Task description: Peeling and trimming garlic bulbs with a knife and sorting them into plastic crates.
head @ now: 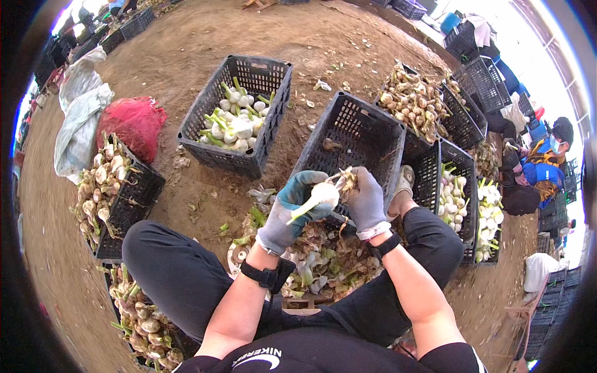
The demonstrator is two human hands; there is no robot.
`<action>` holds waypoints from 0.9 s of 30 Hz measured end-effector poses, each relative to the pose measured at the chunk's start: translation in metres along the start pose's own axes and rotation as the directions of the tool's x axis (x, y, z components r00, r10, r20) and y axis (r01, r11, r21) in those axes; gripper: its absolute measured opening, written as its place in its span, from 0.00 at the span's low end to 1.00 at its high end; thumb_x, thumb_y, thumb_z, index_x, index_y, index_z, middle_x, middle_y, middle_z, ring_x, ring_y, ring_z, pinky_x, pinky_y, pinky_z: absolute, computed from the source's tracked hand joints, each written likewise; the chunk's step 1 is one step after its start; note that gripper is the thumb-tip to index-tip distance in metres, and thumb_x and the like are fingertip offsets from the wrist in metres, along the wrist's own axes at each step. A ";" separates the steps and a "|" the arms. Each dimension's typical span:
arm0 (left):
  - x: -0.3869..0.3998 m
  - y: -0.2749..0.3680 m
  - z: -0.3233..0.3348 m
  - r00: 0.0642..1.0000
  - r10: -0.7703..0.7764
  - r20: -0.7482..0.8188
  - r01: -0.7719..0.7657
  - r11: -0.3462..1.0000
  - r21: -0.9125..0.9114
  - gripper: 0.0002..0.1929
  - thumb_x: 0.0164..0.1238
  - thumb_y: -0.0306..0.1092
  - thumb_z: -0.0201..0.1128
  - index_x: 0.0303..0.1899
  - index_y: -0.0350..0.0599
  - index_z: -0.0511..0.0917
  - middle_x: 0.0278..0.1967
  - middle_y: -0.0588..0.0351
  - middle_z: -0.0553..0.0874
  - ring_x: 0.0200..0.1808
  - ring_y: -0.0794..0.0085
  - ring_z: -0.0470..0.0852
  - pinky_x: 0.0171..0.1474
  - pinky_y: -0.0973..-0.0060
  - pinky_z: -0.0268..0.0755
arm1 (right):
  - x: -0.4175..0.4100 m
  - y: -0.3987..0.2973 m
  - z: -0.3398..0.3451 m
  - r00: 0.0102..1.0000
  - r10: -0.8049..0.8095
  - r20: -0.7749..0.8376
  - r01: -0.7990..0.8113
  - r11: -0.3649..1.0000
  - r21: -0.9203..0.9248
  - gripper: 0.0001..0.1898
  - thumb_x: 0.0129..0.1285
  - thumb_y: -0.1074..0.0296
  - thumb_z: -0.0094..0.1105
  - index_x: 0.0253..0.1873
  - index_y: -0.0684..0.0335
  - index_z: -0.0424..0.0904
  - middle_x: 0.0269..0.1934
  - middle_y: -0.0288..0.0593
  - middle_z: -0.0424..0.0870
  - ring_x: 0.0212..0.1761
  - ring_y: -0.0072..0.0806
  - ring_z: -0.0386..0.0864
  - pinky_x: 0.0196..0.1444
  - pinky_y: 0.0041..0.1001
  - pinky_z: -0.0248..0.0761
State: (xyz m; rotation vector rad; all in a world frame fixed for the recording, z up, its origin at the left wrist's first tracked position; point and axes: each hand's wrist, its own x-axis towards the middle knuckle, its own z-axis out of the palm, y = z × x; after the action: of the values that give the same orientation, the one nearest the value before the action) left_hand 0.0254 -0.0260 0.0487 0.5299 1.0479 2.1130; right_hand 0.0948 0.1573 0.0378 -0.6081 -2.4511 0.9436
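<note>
My left hand (301, 203), in a grey and teal work glove, holds a white garlic bulb (325, 195) whose short green stem points down to the left. Beside it my right hand (367, 198), in a grey glove, grips brown, dry husk or roots (346, 179) at the bulb's other end. Just beyond both hands stands a black plastic crate (343, 105) with a small brown piece lying inside. Garlic peelings (326, 261) lie heaped between my legs. Another black crate (261, 163), further left, holds peeled white bulbs (238, 123) with green stems.
Unpeeled garlic (413, 100) fills a crate at the right, near crates of cleaned bulbs (452, 198). More unpeeled garlic (144, 321) stands at my left, by a red mesh sack (130, 126) and a pale sack (84, 126). A masked person (541, 163) sits at the far right.
</note>
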 end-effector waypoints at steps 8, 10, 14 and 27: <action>-0.001 0.010 -0.016 0.984 0.145 -0.101 -0.150 0.987 -0.048 0.34 0.62 0.17 0.70 0.70 0.43 0.69 0.59 0.54 0.82 0.58 0.71 0.82 0.58 0.76 0.80 | -0.037 -0.020 -0.004 0.804 -0.234 0.546 0.319 0.946 -0.063 0.25 0.57 0.78 0.65 0.61 0.56 0.80 0.52 0.52 0.85 0.55 0.49 0.83 0.57 0.39 0.77; 0.000 0.009 -0.016 0.981 0.148 -0.126 -0.144 0.989 0.044 0.35 0.59 0.17 0.72 0.68 0.43 0.69 0.59 0.54 0.82 0.58 0.71 0.82 0.59 0.75 0.80 | -0.031 -0.032 -0.011 0.939 -0.201 0.280 0.236 0.967 -0.100 0.13 0.59 0.75 0.69 0.50 0.57 0.87 0.40 0.47 0.89 0.42 0.43 0.88 0.46 0.34 0.81; 0.004 0.001 -0.013 0.976 0.201 -0.081 -0.163 0.926 0.342 0.35 0.53 0.17 0.76 0.63 0.42 0.71 0.57 0.55 0.82 0.58 0.72 0.82 0.62 0.73 0.77 | -0.019 -0.052 -0.021 0.926 -0.378 -0.009 0.375 0.920 -0.118 0.09 0.61 0.68 0.67 0.47 0.55 0.84 0.36 0.44 0.87 0.39 0.43 0.86 0.38 0.36 0.78; 0.006 -0.016 0.001 0.983 0.047 -0.176 -0.007 0.975 0.221 0.16 0.74 0.29 0.64 0.59 0.39 0.78 0.54 0.57 0.85 0.53 0.76 0.82 0.59 0.76 0.75 | -0.016 -0.047 -0.014 0.930 -0.363 0.054 0.367 0.922 -0.123 0.08 0.58 0.72 0.65 0.42 0.61 0.78 0.34 0.51 0.83 0.37 0.51 0.82 0.38 0.41 0.75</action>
State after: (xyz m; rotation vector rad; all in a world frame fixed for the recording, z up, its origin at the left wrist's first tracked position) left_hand 0.0283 -0.0139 0.0364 0.4650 1.3967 2.1111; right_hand 0.1039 0.1243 0.0764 -0.1624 -2.5449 0.6492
